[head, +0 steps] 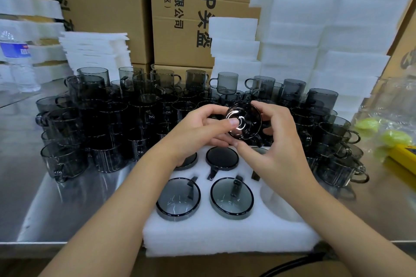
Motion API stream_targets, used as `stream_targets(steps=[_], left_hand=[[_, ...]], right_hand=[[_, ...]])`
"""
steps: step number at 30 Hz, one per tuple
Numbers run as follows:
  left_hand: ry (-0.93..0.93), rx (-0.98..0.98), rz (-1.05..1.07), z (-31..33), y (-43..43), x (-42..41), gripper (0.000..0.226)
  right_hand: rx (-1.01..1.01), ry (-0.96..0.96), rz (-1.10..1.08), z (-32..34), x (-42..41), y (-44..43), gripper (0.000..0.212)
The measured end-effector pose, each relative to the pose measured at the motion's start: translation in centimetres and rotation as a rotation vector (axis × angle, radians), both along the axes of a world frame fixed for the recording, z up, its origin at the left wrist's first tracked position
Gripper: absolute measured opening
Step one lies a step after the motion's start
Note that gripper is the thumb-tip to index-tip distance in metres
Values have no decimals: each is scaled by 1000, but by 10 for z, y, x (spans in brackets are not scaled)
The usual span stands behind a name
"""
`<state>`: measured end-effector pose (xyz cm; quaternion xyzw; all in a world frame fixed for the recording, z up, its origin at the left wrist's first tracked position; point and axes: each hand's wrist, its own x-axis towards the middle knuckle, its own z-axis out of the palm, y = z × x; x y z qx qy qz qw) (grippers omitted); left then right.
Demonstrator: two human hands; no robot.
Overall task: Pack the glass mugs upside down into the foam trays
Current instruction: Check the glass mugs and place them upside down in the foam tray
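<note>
Both hands share one smoky glass mug point(244, 120) just above the foam tray point(225, 234) on the bench point(56, 198): our left hand point(198, 129) and right hand point(278, 144) curl their fingers point(216, 108) round its sides, base toward us. Upturned mugs point(177, 198) sit in the tray's near pockets; loose mugs point(101, 119) crowd behind.

Stainless steel table point(33, 175) spans the near area. Brown cardboard boxes point(180, 18) with black printed characters are stacked at far centre. Clear water bottle point(18, 63), blue label, stands upright far left. At right: clear plastic bag point(394, 96), yellow-green items point(394, 137), yellow box point(405, 155). Black cable point(292, 263) lies at the near edge.
</note>
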<state>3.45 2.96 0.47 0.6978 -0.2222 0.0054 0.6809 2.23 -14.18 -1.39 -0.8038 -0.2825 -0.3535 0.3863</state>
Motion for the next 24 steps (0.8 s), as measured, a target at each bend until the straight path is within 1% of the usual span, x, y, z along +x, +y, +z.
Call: stream_targets(steps=[2,4,9,15,20,24], left_hand=[[6,-3,-1,0,-1,0,60],[13,4,0,-1,-1,0,64],[-1,69,-10,-3,1,4,42],[-10,25,-8,-5,4,6,44],[-45,39,-16,-5,4,5,54],[-73,91,-17,-4,5,5,48]], right_hand=[[29,6,5,0,-1,0,69],[68,-1,10,1,-1,0,70],[113,-87,-68,0,-1,-2,68],[179,-35,-78,0,-1,-1,62],[178,-6,-52,0,-2,-1,53],[143,0,-43,2,-2,-2,32]])
